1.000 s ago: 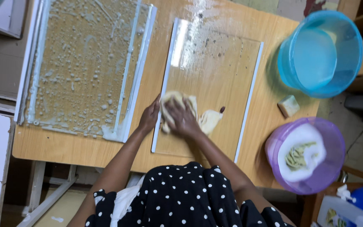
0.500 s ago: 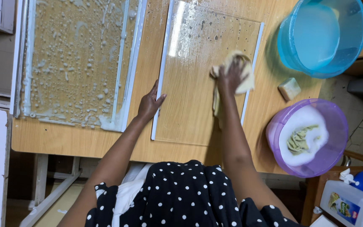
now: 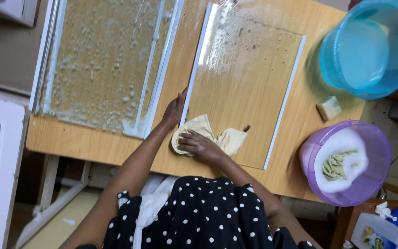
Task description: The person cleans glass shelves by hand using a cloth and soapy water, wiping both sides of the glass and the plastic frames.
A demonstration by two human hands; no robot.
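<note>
A clear glass pane point(image 3: 247, 87) with white edge strips lies flat on the wooden table point(image 3: 93, 147). My right hand point(image 3: 199, 146) presses a pale yellow cloth point(image 3: 229, 138) onto the near left corner of the pane. My left hand point(image 3: 175, 109) rests with fingers spread against the pane's left white edge, holding it steady. Soapy streaks show at the pane's far end.
A second pane covered in soap foam point(image 3: 102, 69) lies to the left. A blue basin of water point(image 3: 369, 46) stands at the far right, a purple bucket with suds and a cloth point(image 3: 344, 163) nearer, a soap bar point(image 3: 329, 108) between them. A white jug point(image 3: 383, 230) sits low right.
My right hand has swept the cloth from the pane's far right side back to its near left corner. My left hand has stayed at the left edge.
</note>
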